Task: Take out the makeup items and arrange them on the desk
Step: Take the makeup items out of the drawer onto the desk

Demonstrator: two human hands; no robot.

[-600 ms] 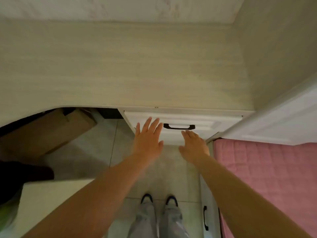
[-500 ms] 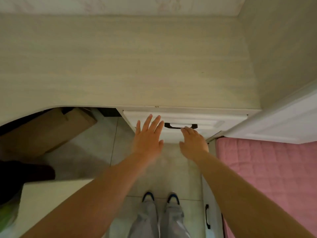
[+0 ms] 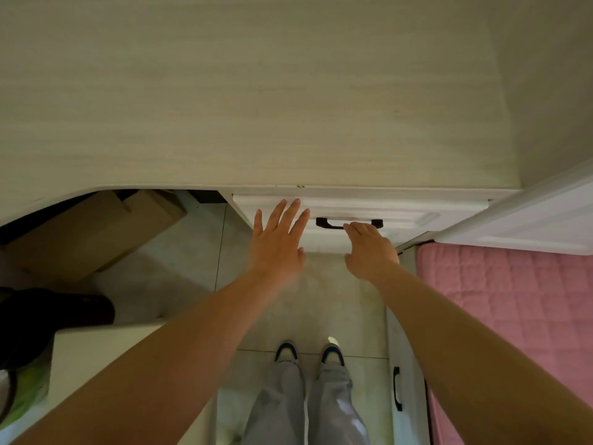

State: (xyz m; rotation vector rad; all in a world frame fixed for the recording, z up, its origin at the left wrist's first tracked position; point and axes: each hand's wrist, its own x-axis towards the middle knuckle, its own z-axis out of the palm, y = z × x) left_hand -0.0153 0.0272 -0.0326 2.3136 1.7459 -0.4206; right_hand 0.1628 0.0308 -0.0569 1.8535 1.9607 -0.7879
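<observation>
A pale wood-grain desk fills the upper view, bare of items. Under its front edge is a closed white drawer with a black handle. My right hand reaches the handle, its fingertips touching the bar's right part, fingers not curled around it. My left hand is held flat with fingers spread, its tips over the drawer front just left of the handle. No makeup items are visible.
A brown cardboard box lies under the desk at left. A pink quilted bed is at right, beside a white panel. A lower drawer handle shows near my feet. A dark object sits at left.
Both hands have moved forward toward the drawer; my right hand's fingertips have come up to the black handle, and my left hand now overlaps the drawer front.
</observation>
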